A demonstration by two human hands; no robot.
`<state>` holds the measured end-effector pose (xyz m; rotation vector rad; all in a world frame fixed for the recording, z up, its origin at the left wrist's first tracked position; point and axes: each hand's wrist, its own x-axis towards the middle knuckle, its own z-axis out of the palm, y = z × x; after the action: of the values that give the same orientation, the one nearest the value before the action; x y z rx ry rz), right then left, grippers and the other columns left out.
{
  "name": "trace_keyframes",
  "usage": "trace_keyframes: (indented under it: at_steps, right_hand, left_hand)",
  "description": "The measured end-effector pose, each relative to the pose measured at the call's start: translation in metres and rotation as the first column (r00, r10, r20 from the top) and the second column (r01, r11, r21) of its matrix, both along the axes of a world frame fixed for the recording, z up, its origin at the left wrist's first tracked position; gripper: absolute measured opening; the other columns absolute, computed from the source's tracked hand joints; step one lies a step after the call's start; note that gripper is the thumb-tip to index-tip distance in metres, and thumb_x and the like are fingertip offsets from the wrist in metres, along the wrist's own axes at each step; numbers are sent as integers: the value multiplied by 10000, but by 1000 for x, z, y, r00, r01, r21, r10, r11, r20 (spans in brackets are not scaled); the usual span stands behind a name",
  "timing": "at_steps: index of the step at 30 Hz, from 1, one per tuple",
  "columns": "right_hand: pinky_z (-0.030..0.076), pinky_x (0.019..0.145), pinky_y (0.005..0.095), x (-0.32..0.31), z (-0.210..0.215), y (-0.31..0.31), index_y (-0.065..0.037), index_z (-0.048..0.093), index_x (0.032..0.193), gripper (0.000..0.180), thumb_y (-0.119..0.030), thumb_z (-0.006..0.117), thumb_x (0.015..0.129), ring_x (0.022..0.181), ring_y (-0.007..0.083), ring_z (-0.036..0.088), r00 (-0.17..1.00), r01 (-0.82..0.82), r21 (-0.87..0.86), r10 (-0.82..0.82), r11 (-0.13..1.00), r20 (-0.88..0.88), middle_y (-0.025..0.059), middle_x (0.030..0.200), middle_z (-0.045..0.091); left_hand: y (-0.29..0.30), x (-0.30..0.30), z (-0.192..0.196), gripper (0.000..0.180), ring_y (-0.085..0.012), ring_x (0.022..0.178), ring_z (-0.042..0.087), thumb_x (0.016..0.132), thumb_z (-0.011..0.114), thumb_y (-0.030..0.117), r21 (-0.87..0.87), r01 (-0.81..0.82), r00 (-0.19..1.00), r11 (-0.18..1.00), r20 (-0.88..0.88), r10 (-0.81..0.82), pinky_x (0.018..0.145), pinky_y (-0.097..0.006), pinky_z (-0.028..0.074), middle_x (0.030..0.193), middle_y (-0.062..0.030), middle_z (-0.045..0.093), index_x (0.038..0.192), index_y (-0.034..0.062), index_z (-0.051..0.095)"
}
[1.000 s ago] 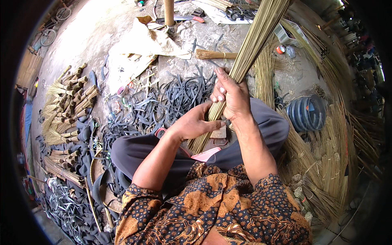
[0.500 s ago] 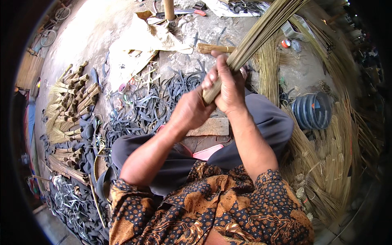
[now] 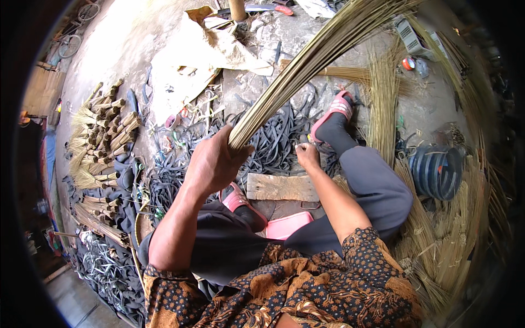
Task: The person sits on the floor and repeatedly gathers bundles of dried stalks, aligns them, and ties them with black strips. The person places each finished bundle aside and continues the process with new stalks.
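Since the earlier frame, the lower end of the bundle of thin stalks (image 3: 298, 82) has shifted left, the right hand (image 3: 308, 157) has come off it, and the right leg (image 3: 377, 175) has extended forward. Left hand (image 3: 213, 161): fingers clenched around the lower end of the bundle. The bundle is raised and tilted, its upper part running to the upper right. Right hand: apart from the bundle, fingers curled; whether they grip anything cannot be told. Dark strips (image 3: 273, 145) lie near both hands. A wooden board (image 3: 281, 187) lies between the forearms, near a pink sandal (image 3: 235, 198).
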<state>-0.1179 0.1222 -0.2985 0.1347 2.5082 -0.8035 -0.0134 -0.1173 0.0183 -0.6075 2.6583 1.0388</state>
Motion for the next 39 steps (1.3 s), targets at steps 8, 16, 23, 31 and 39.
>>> trace_keyframes:
  at_steps: [8,16,23,31,39]
  right_hand:
    - [560,899,456,-15,-47,-40,-155,760,1061,269,-375,761,907,1067,352,708,986,28,79,-41,996,160,123,1135,754]
    - [582,675,324,-6,9,-22,31,565,1266,309,-79,661,994,712,176,706,962,210,-685,-22,697,272,110,860,724]
    - [586,826,295,36,170,10,23,603,1289,289,-11,601,1002,938,164,738,918,30,-883,337,468,210,116,1116,757]
    - [522,771,304,90,294,-3,7,680,1049,154,-140,634,1037,814,143,642,718,-693,-556,369,459,-589,61,907,687]
    - [403,481,217,125,305,-34,-26,645,889,351,-306,582,1092,499,42,523,963,-256,-806,211,534,-166,-3,586,576]
  left_hand:
    - [-13,-9,-2,378,-441,793,702,931,756,360,-29,-89,994,996,62,91,710,-500,523,773,-227,698,1032,20,624]
    - [-23,-2,-10,366,-472,825,691,931,746,346,-92,-90,996,992,-9,89,727,-536,523,806,-249,702,1020,15,615]
    - [-16,15,-17,345,-461,843,704,951,705,380,-223,-16,997,975,-80,-2,747,-566,535,837,-247,714,1009,52,615]
    - [12,31,-15,351,-452,802,705,949,700,405,-280,13,967,960,-240,-83,691,-559,541,823,-226,717,991,65,622]
    - [26,44,-20,550,-440,750,717,936,699,332,-292,-9,939,956,-332,-93,642,-546,555,830,-236,725,1373,52,518]
